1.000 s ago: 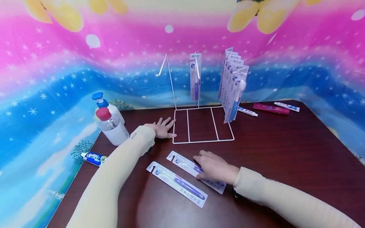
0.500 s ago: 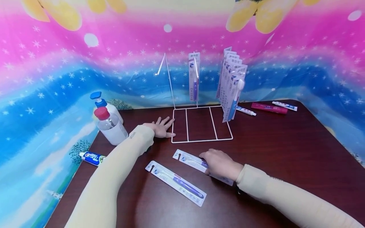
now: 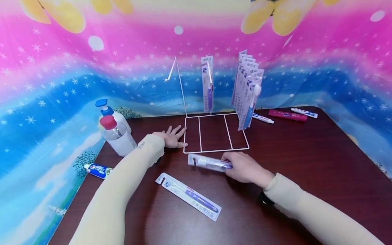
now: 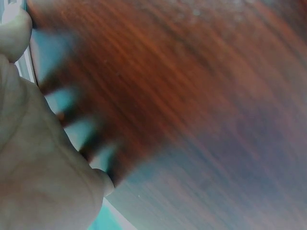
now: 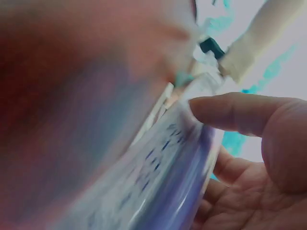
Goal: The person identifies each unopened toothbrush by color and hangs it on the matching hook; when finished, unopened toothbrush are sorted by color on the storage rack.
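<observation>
My right hand (image 3: pixel 245 167) pinches a packaged purple toothbrush (image 3: pixel 208 162) between thumb and fingers. The pack's hook-hole end points left, near the front bar of a white wire rack (image 3: pixel 217 150). In the right wrist view the thumb (image 5: pixel 230 111) lies on the clear pack (image 5: pixel 158 177), with fingers behind it. My left hand (image 3: pixel 172 136) rests on the table with fingers spread, fingertips at the rack's left bar. In the left wrist view its palm (image 4: pixel 38 148) shows close to the wood. A second packaged purple toothbrush (image 3: pixel 190 196) lies flat on the table in front.
Several packs of toothbrushes (image 3: pixel 248 92) hang from the rack's right hook, and another pack (image 3: pixel 207 85) from the middle one. The left hook (image 3: pixel 170 69) is bare. Two pump bottles (image 3: pixel 117 136) and a toothpaste tube (image 3: pixel 98 170) stand or lie left; more tubes (image 3: pixel 287 115) lie back right.
My right hand has taken up the farther toothbrush pack from the table and moved it right and toward the rack, turning it. The left hand has stayed in place.
</observation>
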The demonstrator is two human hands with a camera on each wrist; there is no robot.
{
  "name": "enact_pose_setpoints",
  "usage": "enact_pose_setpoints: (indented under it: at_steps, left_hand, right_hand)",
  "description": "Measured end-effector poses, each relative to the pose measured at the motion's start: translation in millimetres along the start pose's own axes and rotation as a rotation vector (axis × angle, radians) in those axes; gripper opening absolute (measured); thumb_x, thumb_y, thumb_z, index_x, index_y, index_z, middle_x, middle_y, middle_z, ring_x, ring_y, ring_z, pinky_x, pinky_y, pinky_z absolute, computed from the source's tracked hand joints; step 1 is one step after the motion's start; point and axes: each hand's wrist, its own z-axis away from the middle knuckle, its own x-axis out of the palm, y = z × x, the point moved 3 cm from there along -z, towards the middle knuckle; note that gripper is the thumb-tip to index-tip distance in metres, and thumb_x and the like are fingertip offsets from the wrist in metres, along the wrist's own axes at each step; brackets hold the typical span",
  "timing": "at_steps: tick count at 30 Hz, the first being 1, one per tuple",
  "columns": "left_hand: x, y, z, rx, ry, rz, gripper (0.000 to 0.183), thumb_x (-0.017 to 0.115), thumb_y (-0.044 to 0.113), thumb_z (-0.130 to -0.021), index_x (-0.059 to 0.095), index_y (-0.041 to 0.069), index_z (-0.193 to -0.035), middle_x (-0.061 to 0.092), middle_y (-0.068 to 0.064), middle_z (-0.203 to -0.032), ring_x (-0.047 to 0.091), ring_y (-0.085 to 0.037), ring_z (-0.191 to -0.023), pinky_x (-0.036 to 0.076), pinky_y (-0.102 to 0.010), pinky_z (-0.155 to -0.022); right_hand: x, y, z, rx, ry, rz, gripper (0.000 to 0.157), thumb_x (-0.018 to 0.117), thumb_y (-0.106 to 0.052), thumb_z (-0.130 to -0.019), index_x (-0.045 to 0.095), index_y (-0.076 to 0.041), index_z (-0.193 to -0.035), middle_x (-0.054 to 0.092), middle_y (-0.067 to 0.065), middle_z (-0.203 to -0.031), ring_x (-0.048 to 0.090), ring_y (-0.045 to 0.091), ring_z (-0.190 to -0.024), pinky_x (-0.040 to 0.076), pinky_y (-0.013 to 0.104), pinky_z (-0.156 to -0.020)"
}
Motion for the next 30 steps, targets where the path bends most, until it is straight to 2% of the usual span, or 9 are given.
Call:
enact_pose_setpoints:
  at_steps: [4, 10, 14, 18, 23, 30]
  left_hand:
    - [-1.0, 0.6, 0.3, 0.013, 0.002, 0.015, 0.09, 0.038, 0.072, -0.081, -0.011, 0.035, -0.146, -0.016, 0.0, -0.152, -0.017, -0.036, -0.135, 0.0, -0.059, -0.104]
    - [2.5, -4.8, -8.0, -0.018, -0.005, 0.002, 0.091, 0.036, 0.077, -0.077, -0.015, 0.04, -0.143, -0.019, 0.005, -0.151, -0.018, -0.031, -0.135, 0.001, -0.055, -0.106]
    - [3.6, -5.6, -9.0, -0.015, -0.002, 0.01, 0.092, 0.037, 0.076, -0.077, -0.014, 0.038, -0.143, -0.018, 0.005, -0.151, -0.017, -0.032, -0.135, 0.001, -0.056, -0.106]
    - [2.7, -3.1, -3.8, -0.002, 0.003, 0.026, 0.091, 0.038, 0.074, -0.079, -0.013, 0.037, -0.144, -0.017, 0.003, -0.152, -0.016, -0.034, -0.135, 0.0, -0.057, -0.105]
    - [3.9, -2.9, -3.2, 0.006, 0.001, 0.021, 0.09, 0.037, 0.074, -0.079, -0.014, 0.037, -0.144, -0.017, 0.002, -0.152, -0.016, -0.035, -0.135, 0.0, -0.057, -0.105]
    - [5.7, -5.1, -8.0, -0.016, 0.002, 0.005, 0.089, 0.036, 0.076, -0.077, -0.016, 0.043, -0.141, -0.02, 0.007, -0.15, -0.016, -0.031, -0.136, 0.003, -0.054, -0.106]
  right_hand:
    - [-18.0, 1.5, -2.7, -0.017, 0.088, -0.107, 0.022, 0.071, -0.017, -0.077, 0.062, -0.016, -0.096, 0.061, 0.0, -0.084, 0.053, 0.015, -0.069, 0.044, 0.032, -0.064]
    - [-47.1, -2.8, -6.5, -0.014, 0.211, -0.236, 0.022, 0.072, -0.02, -0.079, 0.06, -0.016, -0.096, 0.063, 0.004, -0.088, 0.056, 0.019, -0.073, 0.048, 0.034, -0.066]
    - [-64.2, -7.5, -9.7, 0.026, 0.255, -0.358, 0.024, 0.072, -0.02, -0.081, 0.057, -0.016, -0.098, 0.063, 0.008, -0.099, 0.061, 0.022, -0.08, 0.052, 0.042, -0.07]
    - [-77.2, -13.0, -17.2, 0.046, 0.308, -0.44, 0.029, 0.072, -0.022, -0.081, 0.056, -0.014, -0.103, 0.062, 0.011, -0.109, 0.063, 0.025, -0.088, 0.05, 0.051, -0.074]
    - [-86.7, -19.7, -29.2, 0.05, 0.373, -0.498, 0.033, 0.073, -0.023, -0.08, 0.056, -0.01, -0.106, 0.063, 0.01, -0.111, 0.064, 0.024, -0.091, 0.05, 0.05, -0.075]
    - [-91.1, -22.0, -42.8, 0.057, 0.392, -0.508, 0.031, 0.071, -0.021, -0.082, 0.055, -0.008, -0.106, 0.063, 0.012, -0.111, 0.064, 0.023, -0.088, 0.051, 0.047, -0.074]
